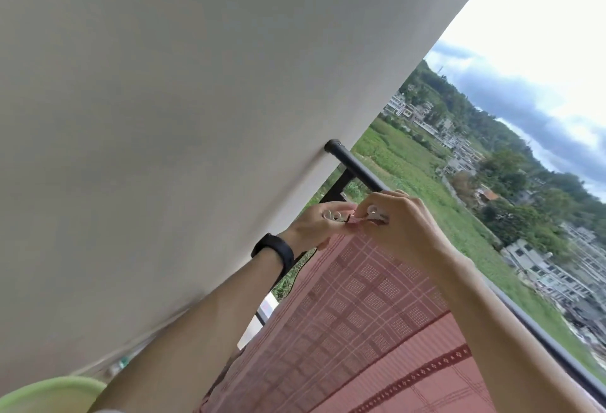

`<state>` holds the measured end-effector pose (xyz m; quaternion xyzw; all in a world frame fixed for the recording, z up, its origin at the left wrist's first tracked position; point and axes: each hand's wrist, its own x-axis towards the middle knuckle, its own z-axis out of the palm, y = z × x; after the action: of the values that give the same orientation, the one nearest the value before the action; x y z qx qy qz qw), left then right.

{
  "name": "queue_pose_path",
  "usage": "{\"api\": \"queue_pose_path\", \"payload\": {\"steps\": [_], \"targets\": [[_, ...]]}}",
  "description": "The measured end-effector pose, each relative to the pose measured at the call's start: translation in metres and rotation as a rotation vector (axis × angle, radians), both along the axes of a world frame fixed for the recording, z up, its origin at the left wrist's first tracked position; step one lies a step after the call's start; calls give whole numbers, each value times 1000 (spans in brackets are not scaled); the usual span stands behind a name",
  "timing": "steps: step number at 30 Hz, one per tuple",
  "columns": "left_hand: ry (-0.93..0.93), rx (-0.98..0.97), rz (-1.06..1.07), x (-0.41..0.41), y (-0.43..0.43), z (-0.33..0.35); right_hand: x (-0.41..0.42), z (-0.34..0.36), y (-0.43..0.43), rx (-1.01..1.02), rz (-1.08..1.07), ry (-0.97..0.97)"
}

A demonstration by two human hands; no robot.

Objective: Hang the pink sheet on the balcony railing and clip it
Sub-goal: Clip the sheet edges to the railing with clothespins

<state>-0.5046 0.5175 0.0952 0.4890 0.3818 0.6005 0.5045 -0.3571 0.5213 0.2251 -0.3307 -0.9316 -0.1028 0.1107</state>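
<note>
pink checked cloth fills the lower frame: the pink sheet [377, 314] is already draped over the black railing [354, 166], its top edge riding along the bar and the rest falling towards the camera. hanging looks done, so we're into the clipping step, right at the end of the sheet nearest the white wall [164, 117].

the right hand [410, 225] is up on the bar, fingers curled round a white clip [377, 214] and pinching it at the sheet's top edge. whether the clip's mouth has actually closed over both fabric and rail, i can't tell, as the fingers cover that part. the left hand [319, 227], the one with the black wristband [273, 250], sits just beside it, fingers curled round what look like spare clips [333, 216] (white loops poking out of the fist), its fingertips close to the corner of the cloth.

what's needed next, by my reading: seat the clip squarely over the fold so it bites cloth and rail together, then let go gently and check that it grips. after that, a spare one further along the bar towards the right, where the sheet has no clip showing.

a green basin [49, 393] peeks in at the bottom left corner.
</note>
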Motion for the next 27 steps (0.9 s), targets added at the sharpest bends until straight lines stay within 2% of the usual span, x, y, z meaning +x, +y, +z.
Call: {"api": "queue_pose_path", "payload": {"steps": [3,5,7,9,11,14,18,20,23,27], "targets": [[99,7,79,-2,7,2,3,14,0,-190,-100,221],[78,28,118,-4,9,-4,7,22,8,-164,-198,288],[49,47,133,-5,10,-9,8,27,18,-198,-337,154],[19,63,171,-5,12,-11,5,25,22,-356,-441,19],[-17,88,213,-4,11,-12,1,19,27,-410,-478,16],[-2,88,247,-2,5,-15,-7,15,29,-333,-456,137],[107,39,270,-3,-5,-8,-8,11,22,-72,-282,158],[83,12,181,-6,-4,1,-3,7,19,-4,-186,145],[-2,-5,-2,-7,-1,18,3,5,17,8,-151,114],[17,14,83,2,6,31,3,10,12,17,-165,135]]}}
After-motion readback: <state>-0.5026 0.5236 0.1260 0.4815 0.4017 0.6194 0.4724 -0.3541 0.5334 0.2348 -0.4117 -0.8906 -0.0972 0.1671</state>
